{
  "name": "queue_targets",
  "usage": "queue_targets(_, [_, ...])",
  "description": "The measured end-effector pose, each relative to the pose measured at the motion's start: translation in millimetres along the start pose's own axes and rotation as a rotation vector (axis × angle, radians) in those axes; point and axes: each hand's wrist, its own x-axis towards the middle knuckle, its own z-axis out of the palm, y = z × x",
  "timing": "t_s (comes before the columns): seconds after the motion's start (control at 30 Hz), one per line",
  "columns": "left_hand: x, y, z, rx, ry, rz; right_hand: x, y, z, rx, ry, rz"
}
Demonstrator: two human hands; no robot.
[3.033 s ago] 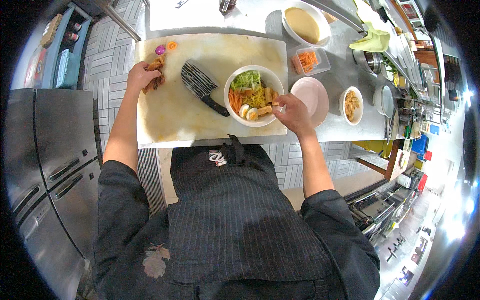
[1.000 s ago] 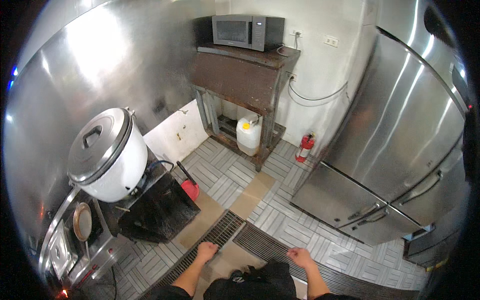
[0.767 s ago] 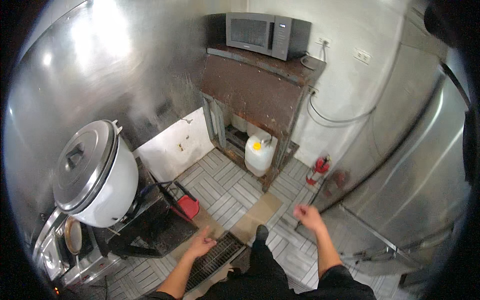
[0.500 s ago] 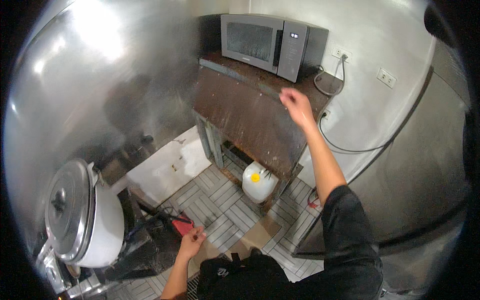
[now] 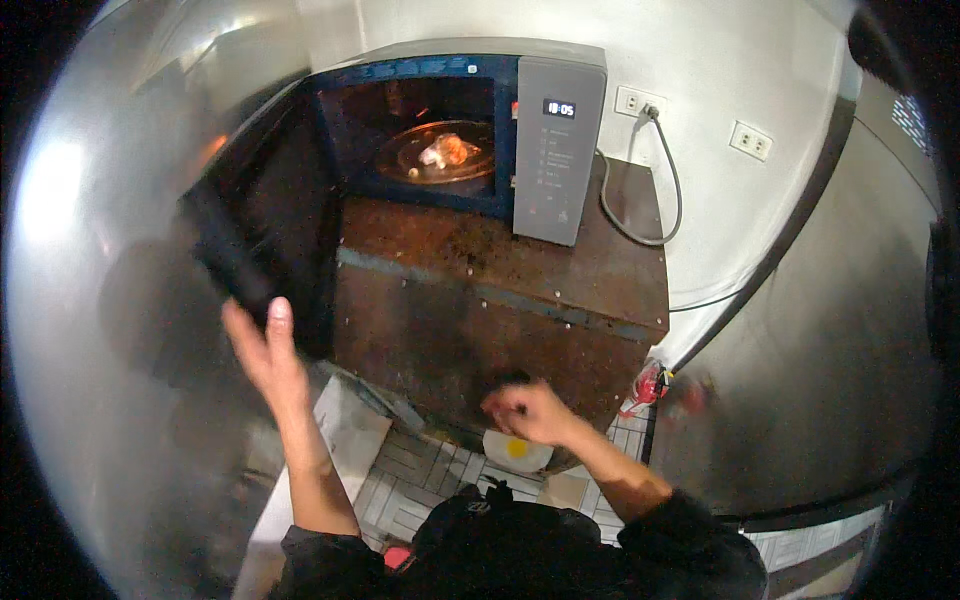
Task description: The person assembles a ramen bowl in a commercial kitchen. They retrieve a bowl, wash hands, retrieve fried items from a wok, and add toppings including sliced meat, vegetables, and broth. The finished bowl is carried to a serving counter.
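Observation:
The grey microwave oven (image 5: 545,215) has its door (image 5: 285,220) swung out to the left and its inside lit. A glass turntable (image 5: 395,160) in it bears a pale and orange lump, apparently food (image 5: 447,151), with a small bit beside it. My left hand (image 5: 268,355) is at the lower outer edge of the door, thumb apart from the fingers; whether it touches is unclear. Above the front of the brown table (image 5: 480,345) is my right hand (image 5: 530,412), its fingers curled and slightly blurred, with nothing plainly seen in them.
Under the table's front stands a white jug (image 5: 525,460) with a yellow cap. A grey cord (image 5: 672,200) runs to a wall outlet (image 5: 640,103). To the right are a red bottle-shaped object (image 5: 645,388) and a large metal panel (image 5: 800,330). Shiny metal wall (image 5: 90,350) lines the left.
The microwave door has opened and the inside shows lit. My left hand has risen to the door. My right hand has drawn back toward me. My view has moved closer.

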Motion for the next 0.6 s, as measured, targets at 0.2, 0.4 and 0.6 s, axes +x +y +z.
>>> queue_targets(0.2, [58.6, 7.2, 78.7, -0.064, 0.157, 0.791, -130.7, 78.6, 51.7, 0.236, 0.610, 0.830])
queue_targets(0.4, [202.9, -92.1, 345.5, 0.314, -0.784, 0.560, -249.2, 91.1, 122.8, -0.290, 0.750, 1.081])
queue_targets(0.6, [209.1, -26.2, 436.9, 0.120, -1.318, 0.492, -370.0, 98.7, 227.3, -0.041, 1.091, 1.540])
